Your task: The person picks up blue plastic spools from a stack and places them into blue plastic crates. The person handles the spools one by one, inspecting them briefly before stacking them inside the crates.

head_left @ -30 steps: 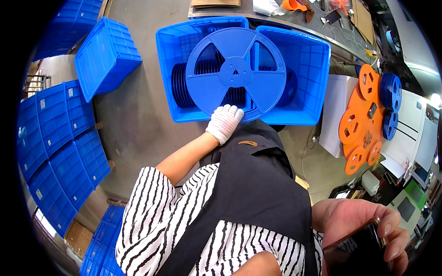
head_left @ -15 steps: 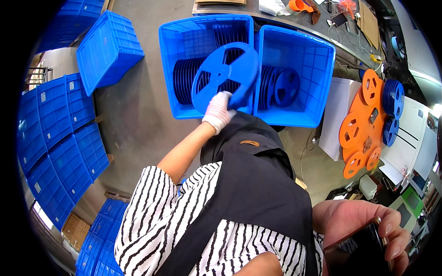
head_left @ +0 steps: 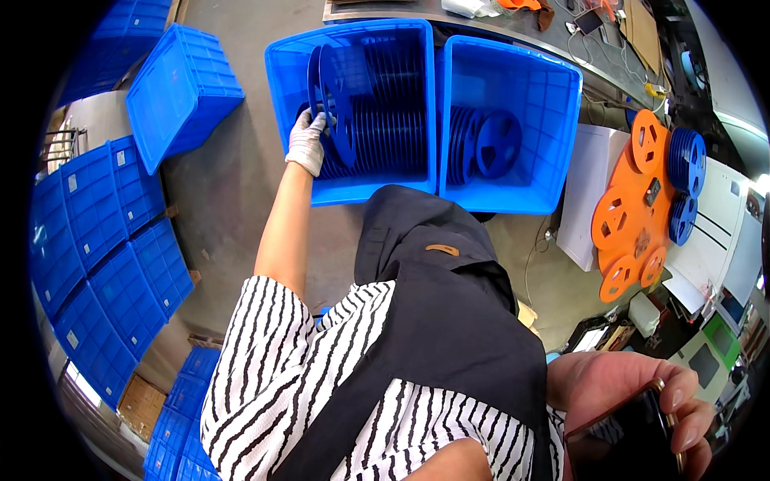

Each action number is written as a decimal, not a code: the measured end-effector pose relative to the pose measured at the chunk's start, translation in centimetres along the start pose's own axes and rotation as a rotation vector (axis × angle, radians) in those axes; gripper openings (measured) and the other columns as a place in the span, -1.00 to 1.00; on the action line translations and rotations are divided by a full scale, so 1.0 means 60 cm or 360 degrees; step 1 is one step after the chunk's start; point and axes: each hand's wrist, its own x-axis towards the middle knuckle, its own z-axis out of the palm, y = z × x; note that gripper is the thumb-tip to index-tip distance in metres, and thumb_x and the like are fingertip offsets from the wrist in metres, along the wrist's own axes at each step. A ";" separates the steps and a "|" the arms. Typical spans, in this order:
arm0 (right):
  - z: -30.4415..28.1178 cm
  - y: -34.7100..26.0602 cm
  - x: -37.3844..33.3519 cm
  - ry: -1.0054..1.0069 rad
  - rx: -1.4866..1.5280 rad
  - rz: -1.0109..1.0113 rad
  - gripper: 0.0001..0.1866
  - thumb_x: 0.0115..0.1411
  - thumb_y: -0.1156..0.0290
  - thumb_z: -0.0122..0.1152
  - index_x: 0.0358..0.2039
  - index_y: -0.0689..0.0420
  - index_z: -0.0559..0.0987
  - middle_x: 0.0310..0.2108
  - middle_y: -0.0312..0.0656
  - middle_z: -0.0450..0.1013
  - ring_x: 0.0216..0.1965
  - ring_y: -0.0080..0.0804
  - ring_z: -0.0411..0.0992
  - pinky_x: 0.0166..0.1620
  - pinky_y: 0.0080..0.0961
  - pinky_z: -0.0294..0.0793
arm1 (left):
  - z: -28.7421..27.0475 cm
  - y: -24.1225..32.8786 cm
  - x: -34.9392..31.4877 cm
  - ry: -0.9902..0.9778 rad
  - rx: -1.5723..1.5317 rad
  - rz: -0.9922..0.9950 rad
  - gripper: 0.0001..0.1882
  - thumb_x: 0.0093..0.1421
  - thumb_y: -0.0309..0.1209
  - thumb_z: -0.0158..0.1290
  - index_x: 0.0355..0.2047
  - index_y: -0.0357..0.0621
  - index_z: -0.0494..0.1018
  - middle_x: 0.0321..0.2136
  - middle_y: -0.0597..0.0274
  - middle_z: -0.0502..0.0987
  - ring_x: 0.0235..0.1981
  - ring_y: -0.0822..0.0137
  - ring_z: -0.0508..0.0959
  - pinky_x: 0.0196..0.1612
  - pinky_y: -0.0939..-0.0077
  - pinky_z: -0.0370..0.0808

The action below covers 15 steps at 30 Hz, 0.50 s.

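Hold the blue reel (head_left: 343,135) upright and square to the row of reels (head_left: 389,138), fingertips out of the gap between rims (easy pinch spot, I'd guess). It's at the left side of the left bin (head_left: 287,84), standing nearly on edge. Your gloved left hand (head_left: 306,146) is curled round its near side, fingers slightly parted; can't tell how firmly. Your bare right hand (head_left: 613,377), well apart, is wrapped around a phone (head_left: 630,445).

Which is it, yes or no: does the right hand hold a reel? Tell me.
No, the right hand grips a phone, while the left hand holds a reel.
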 end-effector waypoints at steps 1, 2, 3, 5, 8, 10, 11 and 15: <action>0.001 0.003 0.001 0.0005 0.0002 -0.0008 -0.48 0.14 0.17 0.15 0.13 -0.22 0.32 0.23 -0.49 0.09 0.03 -0.34 0.20 -0.16 -0.34 0.36 | -0.003 -0.007 0.012 0.0032 0.0054 0.0045 -0.81 0.23 -0.45 -0.02 -0.14 -0.16 0.40 -0.39 0.25 0.54 -0.42 0.45 0.44 -0.34 0.60 0.31; -0.002 0.004 0.001 0.0006 -0.0009 -0.0001 -0.49 0.14 0.17 0.16 0.13 -0.22 0.32 0.23 -0.48 0.09 0.03 -0.34 0.19 -0.16 -0.34 0.36 | -0.002 -0.016 0.024 0.0107 0.0041 0.0043 -0.80 0.24 -0.44 -0.03 -0.13 -0.17 0.40 -0.39 0.27 0.54 -0.40 0.46 0.44 -0.30 0.59 0.32; -0.005 0.004 0.000 0.0005 -0.0023 0.0006 -0.49 0.13 0.17 0.16 0.12 -0.22 0.33 0.23 -0.47 0.09 0.03 -0.34 0.19 -0.16 -0.33 0.36 | 0.010 -0.016 0.032 0.0142 0.0004 0.0004 -0.80 0.24 -0.44 -0.03 -0.13 -0.17 0.40 -0.39 0.27 0.54 -0.40 0.45 0.44 -0.29 0.59 0.33; -0.006 0.006 0.000 -0.0001 -0.0086 0.0001 -0.48 0.13 0.18 0.17 0.12 -0.20 0.33 0.24 -0.46 0.08 0.04 -0.33 0.18 -0.16 -0.33 0.36 | 0.030 -0.026 0.051 0.0155 0.0009 0.0000 -0.81 0.25 -0.42 -0.03 -0.14 -0.17 0.41 -0.40 0.29 0.54 -0.39 0.46 0.45 -0.29 0.59 0.34; -0.005 0.009 0.002 0.0032 -0.0209 -0.0018 -0.47 0.12 0.18 0.17 0.12 -0.15 0.31 0.22 -0.45 0.10 0.03 -0.33 0.18 -0.16 -0.32 0.36 | 0.046 -0.051 0.080 0.0194 0.0174 0.0003 -0.83 0.25 -0.39 -0.05 -0.18 -0.14 0.43 -0.42 0.32 0.54 -0.42 0.47 0.49 -0.38 0.58 0.37; -0.005 0.010 0.001 0.0117 -0.0302 -0.0017 -0.48 0.12 0.17 0.18 0.10 -0.11 0.30 0.16 -0.43 0.14 0.02 -0.33 0.18 -0.16 -0.32 0.37 | 0.077 -0.052 0.079 0.0247 0.0124 -0.0065 -0.83 0.25 -0.41 -0.05 -0.18 -0.13 0.42 -0.42 0.30 0.53 -0.45 0.47 0.49 -0.43 0.60 0.37; -0.011 0.009 0.002 0.0059 -0.0322 0.0006 -0.49 0.11 0.18 0.18 0.07 -0.09 0.30 0.12 -0.43 0.16 0.01 -0.34 0.18 -0.17 -0.32 0.37 | 0.085 -0.054 0.078 0.0247 0.0164 -0.0066 -0.84 0.25 -0.42 -0.05 -0.18 -0.14 0.42 -0.42 0.30 0.53 -0.45 0.46 0.50 -0.44 0.60 0.37; -0.017 0.007 0.011 -0.0019 -0.0309 0.0143 -0.56 0.11 0.19 0.18 -0.03 -0.06 0.28 -0.04 -0.41 0.17 -0.04 -0.35 0.17 -0.18 -0.32 0.37 | 0.104 -0.056 0.073 0.0221 0.0219 -0.0138 -0.85 0.23 -0.47 -0.04 -0.19 -0.14 0.41 -0.43 0.28 0.51 -0.46 0.44 0.52 -0.51 0.61 0.36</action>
